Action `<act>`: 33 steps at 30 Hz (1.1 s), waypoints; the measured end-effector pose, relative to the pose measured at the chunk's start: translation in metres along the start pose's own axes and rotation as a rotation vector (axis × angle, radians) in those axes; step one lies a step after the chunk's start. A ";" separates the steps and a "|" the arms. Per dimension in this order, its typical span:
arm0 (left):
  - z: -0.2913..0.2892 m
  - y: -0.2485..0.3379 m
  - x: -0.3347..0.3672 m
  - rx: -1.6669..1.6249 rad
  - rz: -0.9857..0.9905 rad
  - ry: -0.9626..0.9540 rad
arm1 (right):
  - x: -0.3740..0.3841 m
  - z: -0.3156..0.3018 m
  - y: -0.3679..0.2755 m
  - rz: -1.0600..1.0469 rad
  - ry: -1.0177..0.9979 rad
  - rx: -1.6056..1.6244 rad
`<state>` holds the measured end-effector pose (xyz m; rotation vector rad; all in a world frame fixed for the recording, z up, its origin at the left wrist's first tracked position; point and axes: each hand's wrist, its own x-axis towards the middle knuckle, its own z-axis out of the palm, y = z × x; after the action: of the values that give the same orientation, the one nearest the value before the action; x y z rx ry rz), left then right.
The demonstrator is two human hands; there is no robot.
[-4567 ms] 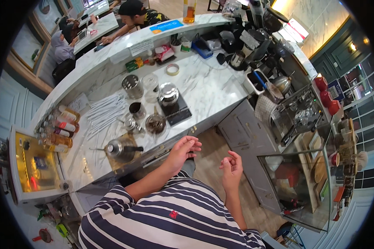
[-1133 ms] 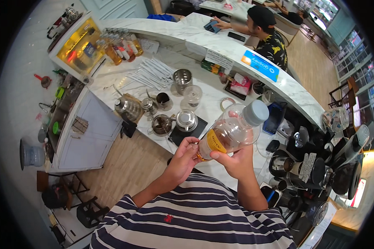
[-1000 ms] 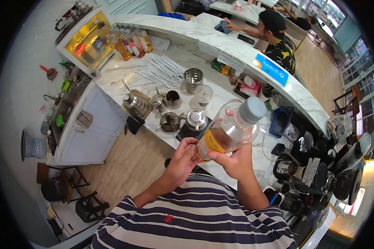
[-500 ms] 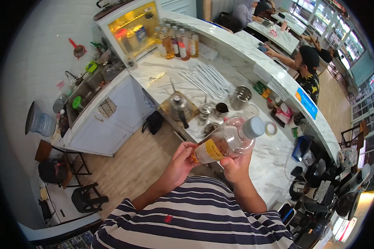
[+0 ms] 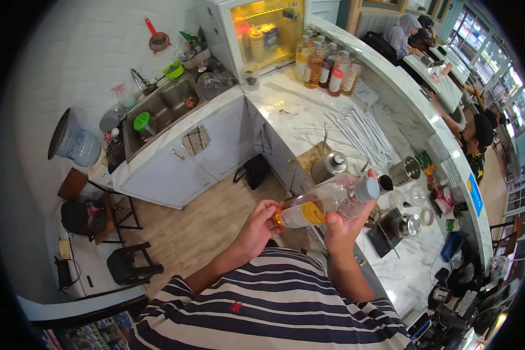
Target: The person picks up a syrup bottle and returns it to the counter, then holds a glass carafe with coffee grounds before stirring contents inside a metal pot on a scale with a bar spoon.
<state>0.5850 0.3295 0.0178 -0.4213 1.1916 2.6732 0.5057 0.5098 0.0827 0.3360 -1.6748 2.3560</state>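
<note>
Since half a second ago your head has swung further left, so the steel sink (image 5: 160, 108) and lit yellow display fridge (image 5: 262, 29) now fill the upper head view, while the clear plastic bottle with a yellow label and grey cap (image 5: 324, 204) has stayed level in front of your chest. Its long axis runs nearly horizontal, base toward your left, cap toward your right and slightly higher. Your left hand (image 5: 256, 227) wraps its fingers round the base end; your right hand (image 5: 344, 224) cups the shoulder from below, thumb just under the cap, so it is the nearer one to the cap.
</note>
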 end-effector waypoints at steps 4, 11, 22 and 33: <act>-0.027 0.015 0.006 -0.072 0.002 0.037 | 0.011 0.037 0.012 -0.022 -0.016 -0.036; -0.058 0.040 0.042 -0.110 0.017 0.052 | 0.044 0.065 0.039 -0.038 -0.103 -0.217; -0.070 0.095 0.156 -0.067 0.047 0.133 | 0.142 0.093 0.069 -0.104 -0.262 -0.363; -0.063 0.124 0.275 0.060 -0.050 0.160 | 0.218 0.090 0.092 0.056 -0.145 -0.466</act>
<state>0.3024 0.2147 -0.0266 -0.6571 1.2828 2.5947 0.2749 0.4076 0.0985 0.3798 -2.2543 1.9296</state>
